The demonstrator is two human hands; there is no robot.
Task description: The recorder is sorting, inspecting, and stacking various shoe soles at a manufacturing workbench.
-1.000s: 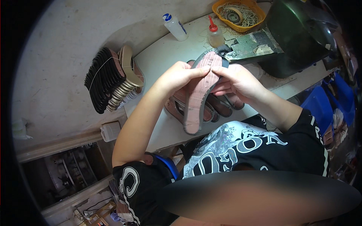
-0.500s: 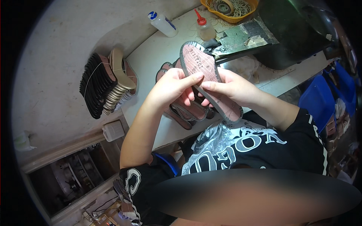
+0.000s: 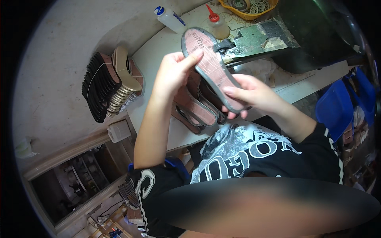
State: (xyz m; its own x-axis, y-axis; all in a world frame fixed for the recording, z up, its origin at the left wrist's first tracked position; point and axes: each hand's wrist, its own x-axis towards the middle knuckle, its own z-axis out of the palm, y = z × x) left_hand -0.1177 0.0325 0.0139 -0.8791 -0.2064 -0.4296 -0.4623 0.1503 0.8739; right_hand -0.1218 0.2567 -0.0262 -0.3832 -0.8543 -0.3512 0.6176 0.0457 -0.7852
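Both hands hold up an insole (image 3: 214,63) with a pinkish, marked underside and a dark rim, tilted over the table. My left hand (image 3: 174,69) grips its upper left edge, the thumb lying on the pink face and the fingers hidden behind. At the lower end, my right hand (image 3: 252,93) pinches it, thumb on top and fingertips showing below. Under my hands, a pile of similar insoles (image 3: 198,109) rests on the white table (image 3: 154,53), partly covered. The far right edge of the held insole overlaps a dark part on the green machine arm (image 3: 254,43).
Bundles of black and gold insoles (image 3: 103,85) tied with string are at the left. A blue-capped bottle (image 3: 170,20), a red-nozzled squeeze bottle (image 3: 218,27) and a yellow basket (image 3: 260,15) with bands stand at the back. Blue chairs (image 3: 335,105) are at the right.
The insole has moved up and left. My left hand has shifted up along its edge, and my right hand has moved to the lower end, so the hands are farther apart.
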